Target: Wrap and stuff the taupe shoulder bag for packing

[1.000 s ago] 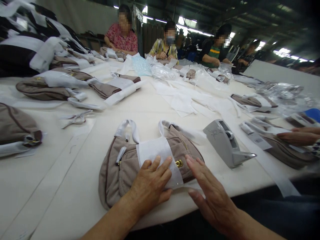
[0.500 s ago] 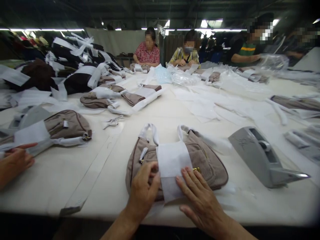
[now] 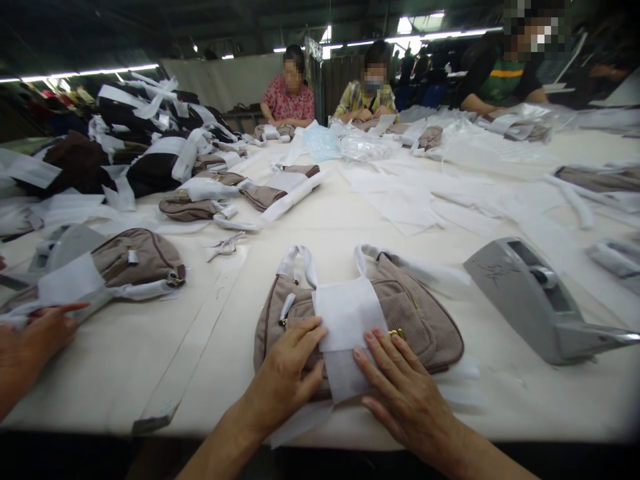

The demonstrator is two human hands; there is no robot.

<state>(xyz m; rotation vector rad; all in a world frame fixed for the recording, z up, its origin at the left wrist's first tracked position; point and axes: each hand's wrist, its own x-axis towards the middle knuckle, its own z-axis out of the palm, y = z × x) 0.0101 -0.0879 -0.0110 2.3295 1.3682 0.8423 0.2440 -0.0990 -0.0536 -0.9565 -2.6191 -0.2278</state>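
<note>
A brown corduroy handbag (image 3: 430,327) lies flat before me, its strap wrapped in white material. Around its middle runs a white paper band (image 3: 347,310), with a lower flap toward the table's front edge. My right hand (image 3: 407,383) rests flat with fingers stretched out, on the band and the bag's front by a gold fitting. On the left side of the bag, my left hand (image 3: 290,370) touches the band's edge with its fingertips; the fingers are loosely bent and apart, holding nothing I can see. A zip pull with a white wrap (image 3: 287,308) shows above it.
A grey tape dispenser (image 3: 525,293) stands to the right. At the left, a co-worker's hand (image 3: 37,347) touches another wrapped bag (image 3: 143,257). Scissors (image 3: 225,245) lie between. White sheets (image 3: 400,200) and a pile of dark bags (image 3: 155,163) lie farther back; several people sit opposite.
My left hand has shifted its fingers up onto the band's edge. My right hand stays nearly in place. The co-worker's hand at the left has moved slightly, and the view has tilted.
</note>
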